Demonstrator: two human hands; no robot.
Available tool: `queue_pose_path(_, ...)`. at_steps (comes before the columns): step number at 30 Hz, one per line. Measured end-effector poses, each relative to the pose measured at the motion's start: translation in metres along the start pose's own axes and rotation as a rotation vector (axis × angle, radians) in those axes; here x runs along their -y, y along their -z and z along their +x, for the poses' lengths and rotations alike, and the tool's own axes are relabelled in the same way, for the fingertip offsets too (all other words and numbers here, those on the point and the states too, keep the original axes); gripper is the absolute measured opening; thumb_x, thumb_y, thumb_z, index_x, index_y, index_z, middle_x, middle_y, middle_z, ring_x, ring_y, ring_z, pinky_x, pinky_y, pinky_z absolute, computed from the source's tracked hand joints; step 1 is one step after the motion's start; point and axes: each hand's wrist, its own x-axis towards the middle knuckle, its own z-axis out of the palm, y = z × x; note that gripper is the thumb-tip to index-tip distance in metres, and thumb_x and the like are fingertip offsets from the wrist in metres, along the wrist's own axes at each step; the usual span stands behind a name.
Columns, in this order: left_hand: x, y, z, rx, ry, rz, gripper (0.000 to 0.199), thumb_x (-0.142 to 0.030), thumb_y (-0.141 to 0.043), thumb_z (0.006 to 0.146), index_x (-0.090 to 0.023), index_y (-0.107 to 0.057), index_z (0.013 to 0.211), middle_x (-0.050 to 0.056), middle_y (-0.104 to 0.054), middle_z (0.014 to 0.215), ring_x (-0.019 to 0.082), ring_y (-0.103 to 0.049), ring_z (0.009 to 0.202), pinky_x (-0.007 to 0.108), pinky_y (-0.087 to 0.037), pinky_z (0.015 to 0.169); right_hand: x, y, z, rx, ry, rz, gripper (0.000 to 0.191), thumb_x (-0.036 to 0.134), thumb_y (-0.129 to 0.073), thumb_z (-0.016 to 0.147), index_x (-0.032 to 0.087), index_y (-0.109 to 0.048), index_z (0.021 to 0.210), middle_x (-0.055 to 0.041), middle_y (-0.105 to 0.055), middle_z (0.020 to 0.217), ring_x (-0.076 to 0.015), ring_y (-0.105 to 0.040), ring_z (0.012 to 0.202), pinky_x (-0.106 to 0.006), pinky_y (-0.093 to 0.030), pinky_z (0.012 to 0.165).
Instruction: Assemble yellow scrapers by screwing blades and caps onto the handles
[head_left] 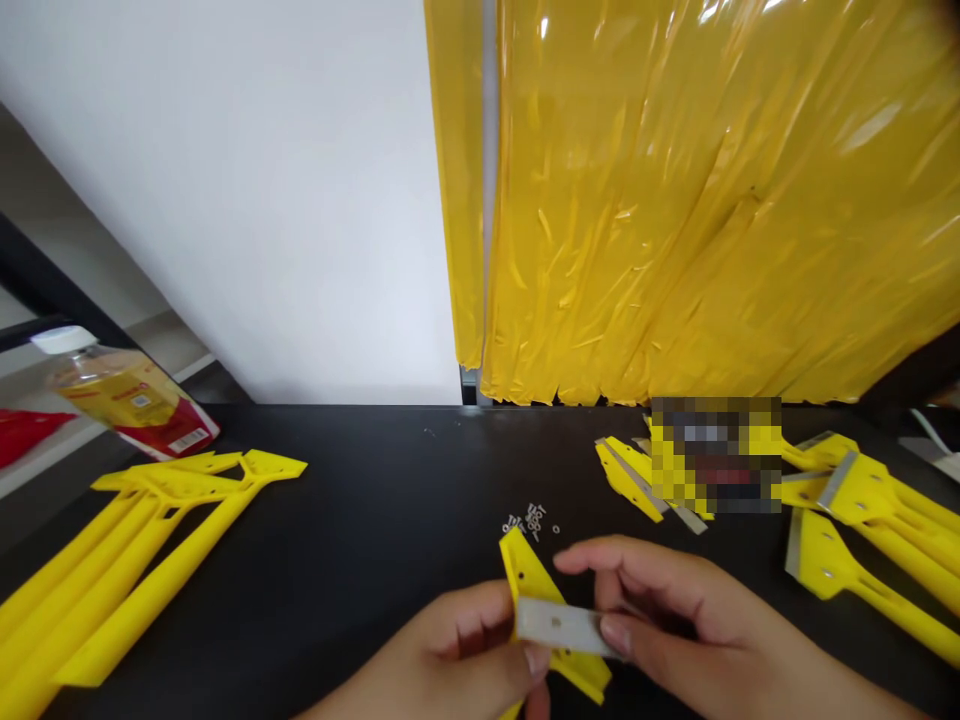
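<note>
pixelated patch: hides whatever lies there on the bench | yellow scraper head: partly behind the left hand | metal blade: right end under the right hand | small metal pieces: too small to tell | yellow handles: cut off by left and bottom edges

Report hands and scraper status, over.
Left hand holding yellow plastic scraper; right hand on steel blade against it. Small metal fasteners ahead, untouched.
</note>
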Motion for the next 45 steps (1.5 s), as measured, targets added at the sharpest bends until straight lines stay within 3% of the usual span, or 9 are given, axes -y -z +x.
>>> queue_pose_path(2, -0.003, -0.006, 0.001, -0.027, -0.027, -0.049, 0.050, -0.063, -0.078, 0.081, -0.017, -0.072, 0.098, 0.000, -0.065, 0.067, 0.010, -0.050, 0.057, 0.020, -0.033, 0.052, 0.001, 0.000, 0.000, 0.043, -0.011, -0.066, 0.017, 0.038, -0.063, 0.096, 0.025, -0.072, 0.103, 0.0002, -0.067, 0.085, -0.0174, -0.063, 0.079, -0.026, -0.052, 0.072)
queue_pose_path(4, -0.007, -0.011, 0.002, -0.061, -0.039, -0.077, 0.048, -0.063, -0.076, 0.082, -0.017, -0.071, 0.095, 0.000, -0.065, 0.065, 0.010, -0.053, 0.056, 0.019, -0.035, 0.051, 0.004, 0.001, 0.000, 0.081, -0.006, -0.169, 0.018, 0.037, -0.063, 0.095, 0.022, -0.066, 0.086, 0.0002, -0.065, 0.080, -0.0169, -0.060, 0.076, -0.025, -0.048, 0.068)
queue_pose_path(7, -0.010, -0.014, 0.005, -0.091, -0.025, -0.082, 0.047, -0.063, -0.075, 0.082, -0.018, -0.069, 0.090, 0.000, -0.066, 0.064, 0.011, -0.057, 0.054, 0.018, -0.038, 0.049, 0.007, 0.002, -0.002, 0.094, -0.012, -0.217, 0.023, 0.039, -0.064, 0.095, 0.022, -0.062, 0.080, 0.0017, -0.060, 0.072, -0.0155, -0.056, 0.071, -0.024, -0.043, 0.064)
queue_pose_path(12, 0.002, -0.009, 0.012, -0.025, -0.086, -0.052, 0.045, -0.059, -0.073, 0.088, -0.015, -0.075, 0.097, 0.003, -0.071, 0.076, 0.008, -0.054, 0.056, 0.018, -0.037, 0.050, 0.005, 0.002, 0.000, 0.074, -0.010, -0.080, 0.032, 0.049, -0.061, 0.095, 0.022, -0.056, 0.078, 0.0019, -0.054, 0.071, -0.0162, -0.052, 0.069, -0.027, -0.044, 0.065)
queue_pose_path(18, 0.019, -0.002, 0.015, 0.236, -0.160, -0.060, 0.047, -0.058, -0.072, 0.091, -0.016, -0.076, 0.112, 0.006, -0.071, 0.095, 0.013, -0.062, 0.078, 0.027, -0.047, 0.079, 0.002, -0.001, 0.003, 0.077, -0.067, -0.166, 0.032, 0.049, -0.060, 0.092, 0.022, -0.054, 0.076, -0.0006, -0.057, 0.075, -0.0187, -0.052, 0.074, -0.030, -0.044, 0.068)
queue_pose_path(23, 0.017, -0.004, 0.014, 0.222, -0.188, -0.050, 0.045, -0.058, -0.070, 0.093, -0.017, -0.077, 0.109, 0.005, -0.068, 0.092, 0.013, -0.059, 0.077, 0.024, -0.044, 0.076, 0.001, -0.005, 0.002, 0.100, -0.072, -0.218, 0.027, 0.045, -0.063, 0.092, 0.022, -0.065, 0.080, -0.0021, -0.064, 0.078, -0.0197, -0.058, 0.078, -0.029, -0.046, 0.071)
queue_pose_path(30, 0.008, -0.006, 0.013, 0.278, -0.216, 0.011, 0.044, -0.060, -0.064, 0.096, -0.019, -0.077, 0.108, 0.005, -0.064, 0.099, 0.016, -0.058, 0.087, 0.024, -0.045, 0.080, -0.006, -0.006, 0.001, 0.149, -0.012, -0.151, 0.027, 0.041, -0.061, 0.097, 0.021, -0.062, 0.080, 0.0009, -0.062, 0.078, -0.0161, -0.055, 0.076, -0.024, -0.042, 0.067)
queue_pose_path(38, -0.006, -0.005, 0.010, 0.298, -0.255, 0.062, 0.051, -0.067, -0.061, 0.094, -0.019, -0.077, 0.101, 0.003, -0.060, 0.091, 0.017, -0.055, 0.085, 0.028, -0.046, 0.086, -0.009, -0.007, 0.001, 0.142, -0.022, -0.156, 0.021, 0.036, -0.063, 0.097, 0.020, -0.068, 0.084, 0.0002, -0.068, 0.082, -0.0162, -0.060, 0.079, -0.023, -0.047, 0.072)
queue_pose_path(45, 0.011, -0.009, 0.016, 0.167, -0.151, -0.027, 0.045, -0.060, -0.066, 0.094, -0.017, -0.079, 0.102, 0.004, -0.070, 0.083, 0.011, -0.059, 0.070, 0.023, -0.048, 0.071, 0.001, -0.008, -0.005, 0.074, 0.041, -0.220, 0.033, 0.045, -0.052, 0.105, 0.024, -0.075, 0.094, -0.0002, -0.072, 0.079, -0.0160, -0.066, 0.075, -0.022, -0.052, 0.068)
